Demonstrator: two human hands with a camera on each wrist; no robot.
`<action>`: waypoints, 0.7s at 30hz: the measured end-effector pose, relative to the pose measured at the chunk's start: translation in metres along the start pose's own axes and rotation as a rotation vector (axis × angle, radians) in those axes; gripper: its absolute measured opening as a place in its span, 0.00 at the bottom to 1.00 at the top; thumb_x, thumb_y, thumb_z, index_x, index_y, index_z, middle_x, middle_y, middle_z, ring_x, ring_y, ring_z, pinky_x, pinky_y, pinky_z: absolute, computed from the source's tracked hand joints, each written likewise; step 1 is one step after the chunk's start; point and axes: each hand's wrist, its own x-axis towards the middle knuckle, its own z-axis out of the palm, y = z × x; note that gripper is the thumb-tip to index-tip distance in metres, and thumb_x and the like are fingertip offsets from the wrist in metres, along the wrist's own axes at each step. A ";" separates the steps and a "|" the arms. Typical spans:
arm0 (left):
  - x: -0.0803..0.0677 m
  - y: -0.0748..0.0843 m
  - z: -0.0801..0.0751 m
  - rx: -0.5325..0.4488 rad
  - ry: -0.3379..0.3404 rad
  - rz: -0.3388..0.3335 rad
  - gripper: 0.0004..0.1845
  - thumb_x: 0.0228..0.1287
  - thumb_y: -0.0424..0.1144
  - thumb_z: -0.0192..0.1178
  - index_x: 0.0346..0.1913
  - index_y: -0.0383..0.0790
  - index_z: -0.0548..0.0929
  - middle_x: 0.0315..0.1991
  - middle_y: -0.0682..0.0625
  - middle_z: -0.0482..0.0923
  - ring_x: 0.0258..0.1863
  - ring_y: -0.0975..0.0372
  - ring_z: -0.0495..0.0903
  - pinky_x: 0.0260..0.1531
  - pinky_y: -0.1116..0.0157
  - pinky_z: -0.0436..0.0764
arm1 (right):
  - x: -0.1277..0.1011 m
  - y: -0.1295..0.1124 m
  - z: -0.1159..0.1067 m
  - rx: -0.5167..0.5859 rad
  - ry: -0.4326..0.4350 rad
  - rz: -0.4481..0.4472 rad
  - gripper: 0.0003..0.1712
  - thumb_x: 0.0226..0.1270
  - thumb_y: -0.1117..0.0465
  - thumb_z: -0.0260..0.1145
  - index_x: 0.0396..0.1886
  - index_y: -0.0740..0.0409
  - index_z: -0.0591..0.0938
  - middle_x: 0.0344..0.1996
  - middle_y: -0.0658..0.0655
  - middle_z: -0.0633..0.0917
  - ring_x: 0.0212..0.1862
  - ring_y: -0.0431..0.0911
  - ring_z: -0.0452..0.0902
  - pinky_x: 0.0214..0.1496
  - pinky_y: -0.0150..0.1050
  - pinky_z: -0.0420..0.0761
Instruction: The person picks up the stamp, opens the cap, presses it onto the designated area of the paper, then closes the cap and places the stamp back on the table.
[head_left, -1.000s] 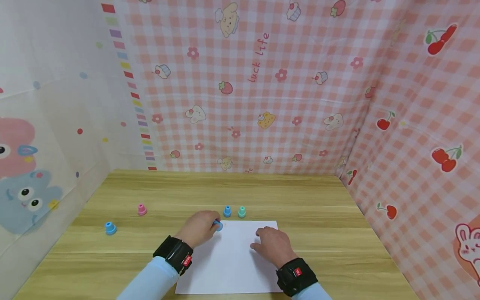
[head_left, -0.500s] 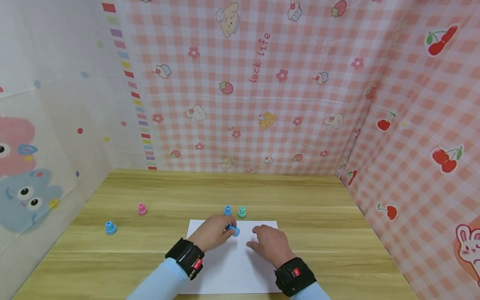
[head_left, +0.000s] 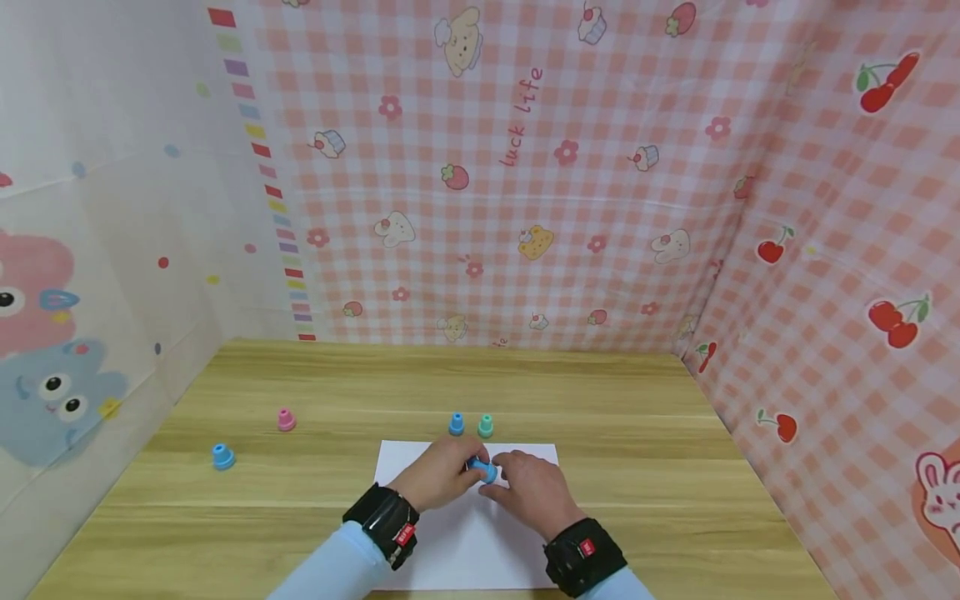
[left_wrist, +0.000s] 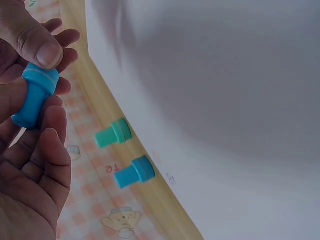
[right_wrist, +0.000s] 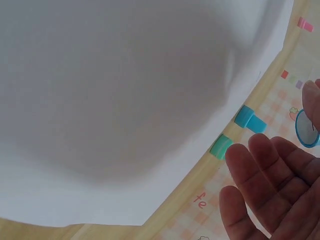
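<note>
While a pink checked cloth (head_left: 360, 175) printed with flowers, cupcakes and strawberries closes off the rear, a wooden tabletop (head_left: 600, 400) forms the working surface. On it a white paper sheet (head_left: 480, 550) lies flat in front of the person. Two arms in light blue sleeves (head_left: 337, 567) extend over the sheet from the near side.

Left hand (head_left: 438, 475): thumb and curled fingers pinch the narrower body of a held blue stamp (left_wrist: 37, 97); grip closed and in contact. Right hand (head_left: 540, 492): fingers only slightly bent, spread around the wide end of that stamp; whether its thumb touches the rim cannot be told. Each wrist carries a black wristband (head_left: 585, 557) with a red label.

The held stamp is tilted, off the sheet and over its far half, wide end toward the right hand; its round white face shows in the right wrist view.

Four others stand upright, wide end down: a second blue stamp (head_left: 457, 425) and a green stamp (head_left: 486, 427) side by side just beyond the sheet, a pink stamp (head_left: 286, 421) and a third blue stamp (head_left: 222, 457) well to the left. Small faint marks (left_wrist: 171, 178) show near the sheet's far edge.
</note>
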 end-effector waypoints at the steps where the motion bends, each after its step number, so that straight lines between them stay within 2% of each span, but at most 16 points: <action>1: 0.000 0.000 0.000 -0.001 -0.002 0.000 0.04 0.67 0.34 0.64 0.42 0.40 0.83 0.34 0.57 0.78 0.31 0.69 0.74 0.34 0.70 0.77 | 0.000 0.000 0.000 0.004 -0.002 -0.002 0.18 0.59 0.45 0.74 0.40 0.52 0.86 0.26 0.46 0.80 0.29 0.39 0.75 0.28 0.36 0.73; 12: 0.000 0.003 0.000 -0.014 -0.022 -0.014 0.06 0.69 0.37 0.63 0.44 0.40 0.82 0.34 0.58 0.79 0.31 0.69 0.75 0.34 0.70 0.77 | 0.000 0.000 0.002 0.029 0.023 -0.047 0.12 0.61 0.46 0.73 0.33 0.47 0.83 0.23 0.42 0.76 0.27 0.37 0.71 0.27 0.35 0.70; 16: -0.001 0.001 -0.002 -0.038 -0.048 -0.010 0.04 0.69 0.36 0.63 0.43 0.41 0.82 0.34 0.58 0.78 0.32 0.70 0.75 0.35 0.70 0.77 | -0.001 0.000 0.002 0.035 0.008 -0.073 0.11 0.62 0.47 0.72 0.33 0.48 0.83 0.22 0.40 0.75 0.26 0.36 0.72 0.28 0.34 0.70; 21: -0.001 -0.001 -0.005 -0.055 -0.083 0.003 0.03 0.68 0.35 0.63 0.42 0.41 0.82 0.34 0.58 0.79 0.32 0.70 0.75 0.36 0.70 0.77 | -0.002 0.000 0.001 0.032 -0.001 -0.109 0.11 0.62 0.49 0.72 0.29 0.49 0.81 0.19 0.40 0.72 0.24 0.35 0.68 0.27 0.33 0.68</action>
